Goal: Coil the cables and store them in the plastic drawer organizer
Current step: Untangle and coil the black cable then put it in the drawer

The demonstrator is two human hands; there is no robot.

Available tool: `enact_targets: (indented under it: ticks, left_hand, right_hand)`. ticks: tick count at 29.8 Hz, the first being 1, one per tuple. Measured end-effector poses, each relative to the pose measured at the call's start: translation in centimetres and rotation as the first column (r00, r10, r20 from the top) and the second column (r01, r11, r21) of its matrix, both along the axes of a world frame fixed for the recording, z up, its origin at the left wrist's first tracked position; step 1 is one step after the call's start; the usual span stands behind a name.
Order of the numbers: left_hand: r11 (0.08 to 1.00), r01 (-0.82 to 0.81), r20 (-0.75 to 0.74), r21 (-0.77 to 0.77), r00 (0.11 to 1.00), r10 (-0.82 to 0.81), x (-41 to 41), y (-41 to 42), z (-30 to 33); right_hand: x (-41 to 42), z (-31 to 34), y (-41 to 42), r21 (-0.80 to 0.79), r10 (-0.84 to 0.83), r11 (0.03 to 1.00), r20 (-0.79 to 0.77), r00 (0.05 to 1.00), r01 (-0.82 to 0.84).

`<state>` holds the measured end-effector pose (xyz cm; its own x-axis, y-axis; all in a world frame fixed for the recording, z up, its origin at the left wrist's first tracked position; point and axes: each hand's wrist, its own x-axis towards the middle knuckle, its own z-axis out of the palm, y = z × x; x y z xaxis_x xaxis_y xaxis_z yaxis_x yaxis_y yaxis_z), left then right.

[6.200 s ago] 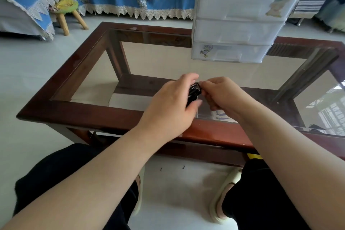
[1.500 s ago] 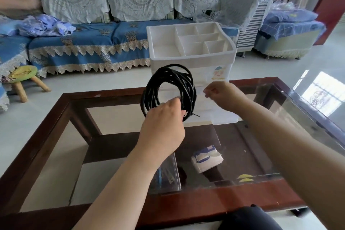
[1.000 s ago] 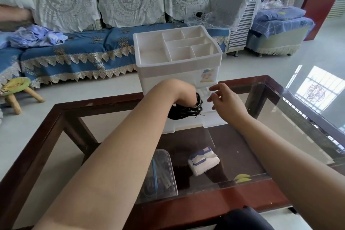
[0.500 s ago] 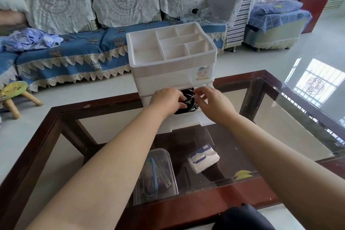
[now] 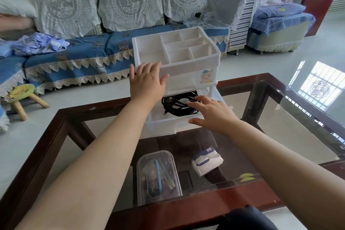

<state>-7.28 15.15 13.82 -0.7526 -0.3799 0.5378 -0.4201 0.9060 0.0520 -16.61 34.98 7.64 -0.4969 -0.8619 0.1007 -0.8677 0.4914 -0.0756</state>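
The drawer organizer (image 5: 188,65) stands on the far side of the table (image 5: 280,110). Its pulled-out drawer (image 5: 164,123) holds the coiled cable (image 5: 177,102). Under the table's top lie a box (image 5: 158,175) on the left and a packet (image 5: 207,160) on the right. A sofa (image 5: 89,50) sits far behind.

The organizer (image 5: 188,70) is white, translucent matt plastic; the cable (image 5: 179,105) is black rubbery; the counter (image 5: 280,127) is glossy glass framed in polished dark wood.
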Motion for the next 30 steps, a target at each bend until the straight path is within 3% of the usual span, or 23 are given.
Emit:
enact_targets:
  ticks: [4,9,13,20,23,26,30]
  left_hand:
    - [0.997,0.071,-0.032,0.035,0.997,-0.07,-0.2,-0.4,0.1]
    - [0.997,0.059,-0.036,0.052,0.998,-0.057,-0.2,0.1,0.1]
    - [0.998,0.047,-0.022,0.048,0.999,-0.046,-0.1,0.3,0.1]
    - [0.994,0.052,-0.029,0.093,0.998,-0.049,0.1,0.4,0.4]
    - [0.992,0.055,-0.023,0.116,0.998,-0.053,0.1,0.5,0.6]
    - [0.99,0.057,-0.011,0.128,0.998,-0.056,0.1,0.4,0.8]
    - [0.993,0.057,0.002,0.107,0.998,-0.058,0.1,0.5,0.8]
  right_hand:
    - [0.1,0.6,-0.5,0.049,-0.02,0.999,0.034,0.999,0.018]
    - [-0.2,1.3,-1.8,0.161,0.097,0.983,-0.013,0.995,-0.094]
    - [-0.7,2.5,-3.1,0.289,0.099,0.952,0.02,0.995,-0.101]
    - [-1.0,4.7,-5.7,0.545,0.054,0.826,0.176,0.983,-0.143]
    - [-1.1,5.2,-6.7,0.619,0.048,0.776,0.134,0.99,-0.121]
    - [-1.4,5.3,-6.7,0.555,0.071,0.824,0.104,0.992,-0.117]
    - [-1.6,3.6,-4.9,0.1,0.018,0.995,-0.053,0.998,-0.013]
